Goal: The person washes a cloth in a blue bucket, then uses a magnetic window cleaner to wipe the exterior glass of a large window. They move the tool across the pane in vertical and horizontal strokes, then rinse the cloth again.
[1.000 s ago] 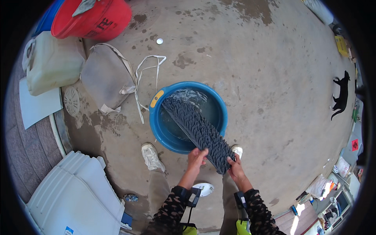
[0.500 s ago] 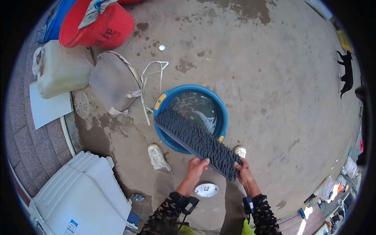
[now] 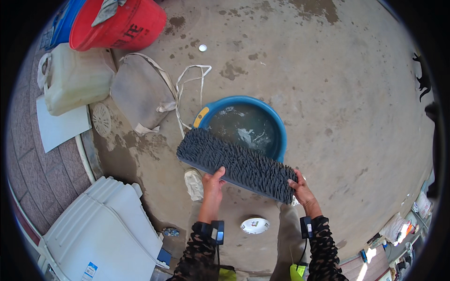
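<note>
A long dark-grey mop head (image 3: 234, 163) with shaggy pile facing up spans the space between my hands. My left hand (image 3: 213, 185) grips its near long edge, left of the middle, thumb over the rim. At the right end, my right hand (image 3: 302, 187) is closed on the short edge, thumb on the pile. Beneath the mop head's far side stands a round blue basin (image 3: 280, 126) of cloudy water with some white foam. The near part of the basin is hidden by the mop head.
A patterned white dish (image 3: 255, 225) lies on the concrete between my feet. To the left are a large white plastic bin (image 3: 103, 229), a grey cushion-like bag (image 3: 143, 93) with straps, a pale jerrycan (image 3: 79, 77) and a red bucket (image 3: 140, 28). A black cat (image 3: 424, 83) is at far right.
The mop head has turned closer to level, its right end rising away from me. My left hand has slid leftward along the near edge. Both hands still hold it.
</note>
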`<state>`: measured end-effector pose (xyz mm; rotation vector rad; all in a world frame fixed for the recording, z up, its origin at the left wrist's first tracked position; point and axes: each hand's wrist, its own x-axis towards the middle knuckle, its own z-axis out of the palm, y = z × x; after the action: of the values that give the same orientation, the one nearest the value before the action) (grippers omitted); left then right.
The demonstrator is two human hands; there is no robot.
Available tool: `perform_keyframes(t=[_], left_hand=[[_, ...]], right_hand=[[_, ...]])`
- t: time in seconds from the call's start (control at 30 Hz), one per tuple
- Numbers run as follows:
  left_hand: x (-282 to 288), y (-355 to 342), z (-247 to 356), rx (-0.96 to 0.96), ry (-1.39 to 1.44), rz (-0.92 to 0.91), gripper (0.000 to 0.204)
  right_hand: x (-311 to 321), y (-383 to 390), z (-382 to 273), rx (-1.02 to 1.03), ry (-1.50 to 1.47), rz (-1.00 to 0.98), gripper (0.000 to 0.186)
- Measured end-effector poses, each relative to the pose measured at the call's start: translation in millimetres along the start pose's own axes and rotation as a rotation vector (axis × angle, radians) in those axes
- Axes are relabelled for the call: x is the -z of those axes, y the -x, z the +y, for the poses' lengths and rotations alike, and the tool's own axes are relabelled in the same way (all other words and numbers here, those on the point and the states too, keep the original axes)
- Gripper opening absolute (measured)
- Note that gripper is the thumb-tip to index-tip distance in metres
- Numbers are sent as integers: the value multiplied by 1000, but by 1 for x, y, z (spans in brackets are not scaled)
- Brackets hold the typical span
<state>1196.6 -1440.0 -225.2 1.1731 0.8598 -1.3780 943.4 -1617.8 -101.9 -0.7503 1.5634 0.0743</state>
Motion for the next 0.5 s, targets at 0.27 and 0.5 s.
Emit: perform_keyframes(t=[0.27, 0.5], left_hand=[[-14, 49, 73, -454, 60, 75, 22], [-11, 65, 76, -739, -402, 102, 22]], right_hand=[[-72, -36, -7, 211, 500, 148, 44], [-115, -106, -30, 787, 980, 201, 39]])
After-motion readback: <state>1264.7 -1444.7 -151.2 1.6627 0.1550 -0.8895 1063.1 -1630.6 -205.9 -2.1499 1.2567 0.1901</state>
